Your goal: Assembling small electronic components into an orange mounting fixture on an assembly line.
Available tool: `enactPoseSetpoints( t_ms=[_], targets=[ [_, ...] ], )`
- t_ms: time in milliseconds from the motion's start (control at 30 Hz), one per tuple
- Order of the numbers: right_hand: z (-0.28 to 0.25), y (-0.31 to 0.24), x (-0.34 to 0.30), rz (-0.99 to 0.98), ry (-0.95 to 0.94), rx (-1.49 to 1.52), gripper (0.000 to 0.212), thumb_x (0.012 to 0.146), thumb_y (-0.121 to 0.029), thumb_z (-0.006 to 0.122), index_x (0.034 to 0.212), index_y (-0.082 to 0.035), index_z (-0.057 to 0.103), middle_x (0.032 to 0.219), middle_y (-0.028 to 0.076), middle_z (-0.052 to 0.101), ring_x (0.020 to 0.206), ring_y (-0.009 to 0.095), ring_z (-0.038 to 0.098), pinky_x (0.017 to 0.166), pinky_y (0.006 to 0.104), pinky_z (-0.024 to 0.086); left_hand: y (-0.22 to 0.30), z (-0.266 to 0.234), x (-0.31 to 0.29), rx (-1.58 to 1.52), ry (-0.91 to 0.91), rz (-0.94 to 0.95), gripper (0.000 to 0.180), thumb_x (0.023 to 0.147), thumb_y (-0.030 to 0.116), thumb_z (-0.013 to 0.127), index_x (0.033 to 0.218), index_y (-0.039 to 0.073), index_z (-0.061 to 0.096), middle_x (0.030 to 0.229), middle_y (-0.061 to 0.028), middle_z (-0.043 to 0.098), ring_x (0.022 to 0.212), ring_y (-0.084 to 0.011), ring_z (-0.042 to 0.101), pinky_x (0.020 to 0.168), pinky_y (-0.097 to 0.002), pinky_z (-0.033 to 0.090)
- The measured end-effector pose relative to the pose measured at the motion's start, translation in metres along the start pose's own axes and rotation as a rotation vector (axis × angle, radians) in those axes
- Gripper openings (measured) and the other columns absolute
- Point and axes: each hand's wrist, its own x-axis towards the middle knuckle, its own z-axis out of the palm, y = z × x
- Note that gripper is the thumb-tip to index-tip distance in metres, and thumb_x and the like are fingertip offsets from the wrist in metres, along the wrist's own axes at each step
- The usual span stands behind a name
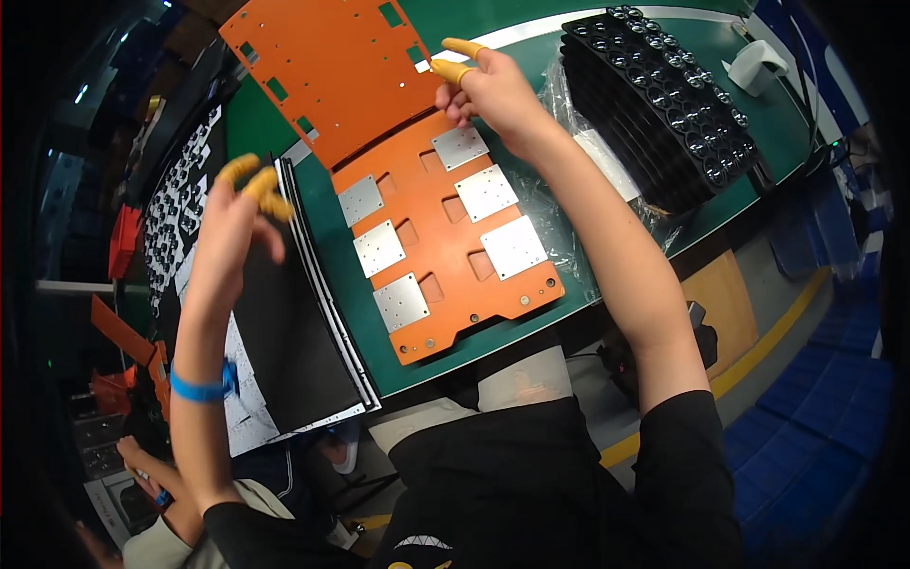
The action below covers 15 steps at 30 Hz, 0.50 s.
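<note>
An orange fixture with a flat base (431, 228) and a hinged lid (332, 76) folded back lies on the green table. Several square silver metal plates (379, 248) with small holes sit in two columns on the base. My right hand (488, 95), with yellow finger cots, is at the lid's right edge; two fingers stretch out and the others bend loosely. Whether it touches the lid, I cannot tell. My left hand (237, 213), also in yellow cots, hovers over a stack of black sheets (284, 313), fingers apart and holding nothing.
A tall stack of black trays (654, 104) with round glossy pieces stands at the right beside clear plastic wrap. A white handled object (758, 66) is behind it. Another sheet of glossy pieces (180, 204) lies at far left. A co-worker's hand (142, 465) shows at lower left.
</note>
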Motion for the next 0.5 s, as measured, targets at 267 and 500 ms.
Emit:
enactPoseSetpoints(
  t_ms=[267, 500],
  targets=[
    [0.004, 0.005, 0.002, 0.053, -0.175, 0.024, 0.068, 0.091, -0.02, 0.062, 0.143, 0.004, 0.025, 0.079, 0.009, 0.06, 0.062, 0.011, 0.057, 0.056, 0.0214, 0.048, -0.039, 0.053, 0.1, -0.512, 0.323, 0.29, 0.034, 0.097, 0.019, 0.047, 0.124, -0.002, 0.049, 0.109, -0.0054, 0.059, 0.097, -0.0135, 0.057, 0.082, -0.0277, 0.044],
    [0.005, -0.007, -0.009, 0.053, -0.206, 0.026, 0.065, 0.094, -0.025, 0.057, 0.143, 0.001, 0.024, 0.094, 0.014, 0.063, 0.067, 0.013, 0.062, 0.06, 0.0225, 0.05, -0.045, 0.079, 0.09, -0.726, 0.417, 0.394, 0.026, 0.098, 0.009, 0.041, 0.119, -0.001, 0.053, 0.106, -0.0049, 0.061, 0.093, -0.0126, 0.061, 0.082, -0.0247, 0.051]
  ],
)
